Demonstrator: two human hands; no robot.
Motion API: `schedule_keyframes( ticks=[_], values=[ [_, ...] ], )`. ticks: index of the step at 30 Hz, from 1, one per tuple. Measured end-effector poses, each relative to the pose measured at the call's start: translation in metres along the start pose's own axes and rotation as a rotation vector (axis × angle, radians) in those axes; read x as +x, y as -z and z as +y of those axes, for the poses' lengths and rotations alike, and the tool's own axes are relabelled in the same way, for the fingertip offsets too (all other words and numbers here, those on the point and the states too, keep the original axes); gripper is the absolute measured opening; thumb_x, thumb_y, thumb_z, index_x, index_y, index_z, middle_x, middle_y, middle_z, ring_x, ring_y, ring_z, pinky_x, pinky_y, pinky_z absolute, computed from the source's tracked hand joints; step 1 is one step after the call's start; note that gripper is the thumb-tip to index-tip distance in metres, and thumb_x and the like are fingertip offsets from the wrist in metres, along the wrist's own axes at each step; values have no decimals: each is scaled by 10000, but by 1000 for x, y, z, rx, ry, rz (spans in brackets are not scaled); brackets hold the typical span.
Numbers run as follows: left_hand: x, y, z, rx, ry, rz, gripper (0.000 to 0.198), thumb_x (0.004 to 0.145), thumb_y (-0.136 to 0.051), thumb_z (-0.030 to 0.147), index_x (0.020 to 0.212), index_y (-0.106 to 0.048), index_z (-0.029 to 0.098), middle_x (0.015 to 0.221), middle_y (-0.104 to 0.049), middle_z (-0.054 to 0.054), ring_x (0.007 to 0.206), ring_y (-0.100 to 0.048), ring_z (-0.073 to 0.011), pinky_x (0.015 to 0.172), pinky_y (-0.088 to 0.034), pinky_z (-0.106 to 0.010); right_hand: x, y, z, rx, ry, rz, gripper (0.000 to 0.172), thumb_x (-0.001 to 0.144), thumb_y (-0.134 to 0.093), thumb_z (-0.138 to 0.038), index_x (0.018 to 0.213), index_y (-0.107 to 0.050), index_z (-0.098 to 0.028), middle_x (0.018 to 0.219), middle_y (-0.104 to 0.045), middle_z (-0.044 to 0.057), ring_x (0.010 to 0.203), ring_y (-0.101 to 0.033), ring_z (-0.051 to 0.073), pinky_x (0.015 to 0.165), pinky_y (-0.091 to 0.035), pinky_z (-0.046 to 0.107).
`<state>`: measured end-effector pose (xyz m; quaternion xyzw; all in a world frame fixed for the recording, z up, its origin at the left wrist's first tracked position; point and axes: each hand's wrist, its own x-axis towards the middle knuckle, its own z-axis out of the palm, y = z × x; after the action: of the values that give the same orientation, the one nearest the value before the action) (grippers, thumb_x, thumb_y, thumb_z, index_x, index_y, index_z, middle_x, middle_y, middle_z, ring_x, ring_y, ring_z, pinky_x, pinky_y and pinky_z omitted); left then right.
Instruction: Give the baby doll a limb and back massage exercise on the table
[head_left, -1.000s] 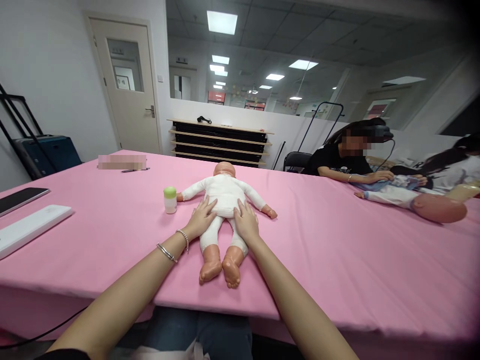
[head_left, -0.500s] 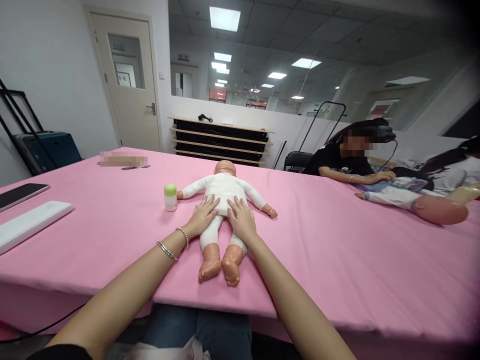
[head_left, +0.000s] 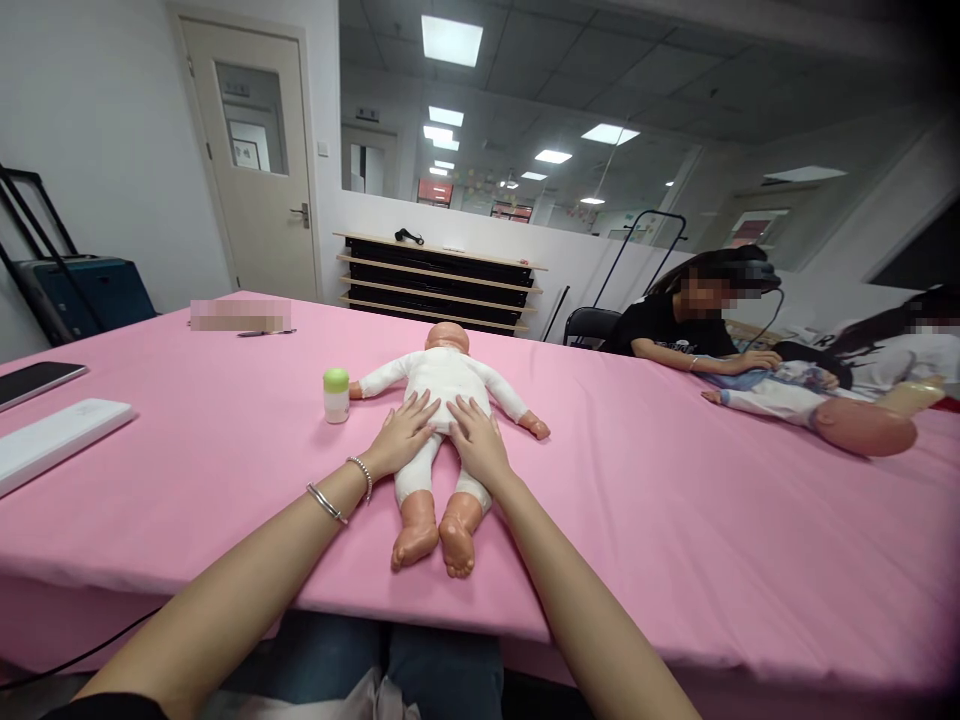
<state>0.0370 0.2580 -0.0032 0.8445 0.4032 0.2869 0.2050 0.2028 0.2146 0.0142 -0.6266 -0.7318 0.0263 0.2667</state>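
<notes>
A baby doll [head_left: 448, 372] with a white cloth body lies on the pink-covered table [head_left: 645, 520], its feet toward me and its head at the far end. My left hand [head_left: 405, 432] rests flat on the doll's left-hand hip as I see it, fingers spread. On the opposite hip lies my right hand [head_left: 478, 440], also flat with its fingers apart. Neither hand grips anything. Beside the doll's outstretched arm on the left stands a small bottle [head_left: 337, 397] with a green lid.
At the left lie a white flat case [head_left: 64, 440] and a dark phone [head_left: 37, 383]. A pen [head_left: 266, 333] is farther back. Across the table at right, a person [head_left: 679, 325] has hands on another doll [head_left: 862, 425]. Stacked shelving [head_left: 439, 285] stands behind.
The whole view has shifted slightly, moving things on the table a little to the left. Both hands stay flat on the doll's hips.
</notes>
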Motion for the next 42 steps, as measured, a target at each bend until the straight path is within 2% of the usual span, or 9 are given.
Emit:
schedule_keyframes(
  ticks=[5, 9, 13, 21, 25, 28, 33, 38, 42],
  values=[
    [0, 0, 2, -40, 257, 14, 579, 905, -244, 478, 1438, -180, 259, 1503, -48, -25, 1377, -5, -316, 1046, -86, -629, 1, -2, 2, -27, -316, 64, 464, 965, -307, -318, 1409, -309, -182, 1442, -147, 39, 1351, -126, 218, 1099, -168, 498],
    [0, 0, -1, 0, 117, 92, 694, 885, -321, 489, 1455, -41, 209, 1504, -6, -52, 1382, 16, -283, 1088, -81, -561, 0, -2, 4, -54, -124, 119, 483, 949, -342, -265, 1418, -290, -167, 1449, -121, 26, 1362, -68, 181, 1137, -126, 407],
    [1, 1, 1, 38, -78, -33, 556, 897, -279, 508, 1419, -209, 328, 1503, -82, 21, 1388, 0, -248, 1078, -47, -579, 1, -2, 0, -95, 87, -8, 406, 954, -362, -272, 1358, -396, -262, 1413, -245, -24, 1347, -143, 159, 1128, -140, 426],
    [7, 2, 1, -3, 225, 24, 630, 902, -232, 486, 1449, -126, 192, 1505, -14, -21, 1375, 106, -268, 1067, -12, -595, 4, -4, 0, -30, -310, 67, 470, 963, -319, -356, 1418, -277, -248, 1456, -78, 30, 1357, -86, 229, 1078, -174, 530],
    [14, 2, 1, 76, 7, 118, 603, 905, -295, 432, 1444, -156, 199, 1505, -49, -34, 1386, 47, -240, 1096, 7, -533, 8, -3, 0, -67, -124, 140, 474, 935, -355, -271, 1405, -315, -224, 1455, -97, 26, 1359, -85, 180, 1122, -125, 445],
    [18, 1, 3, 95, -146, 1, 535, 915, -267, 457, 1421, -229, 285, 1492, -155, -7, 1389, -8, -229, 1092, 12, -539, 9, -2, -5, -103, 5, 17, 452, 933, -352, -240, 1384, -353, -209, 1433, -192, 30, 1350, -129, 150, 1124, -115, 436],
    [18, -3, -2, 34, 45, -71, 534, 895, -281, 524, 1399, -258, 349, 1505, -72, 0, 1381, 28, -291, 1037, -41, -637, 7, -5, -13, -144, -100, -48, 427, 953, -348, -317, 1378, -349, -279, 1436, -181, -9, 1353, -111, 174, 1097, -108, 519],
    [11, -4, -5, 28, 244, 48, 742, 853, -333, 589, 1451, -94, 220, 1499, 50, -98, 1371, 67, -318, 1041, -62, -631, 3, -7, -9, -96, -384, 118, 553, 940, -353, -410, 1428, -266, -166, 1448, -122, 84, 1345, -114, 254, 1090, -163, 495],
    [5, -2, 1, 129, 10, 106, 655, 886, -355, 476, 1448, -117, 237, 1507, -15, -65, 1387, 12, -255, 1091, -41, -548, 1, -4, -7, -90, -192, 141, 510, 923, -377, -298, 1413, -298, -177, 1444, -154, 47, 1353, -104, 189, 1116, -155, 421]
  ],
)
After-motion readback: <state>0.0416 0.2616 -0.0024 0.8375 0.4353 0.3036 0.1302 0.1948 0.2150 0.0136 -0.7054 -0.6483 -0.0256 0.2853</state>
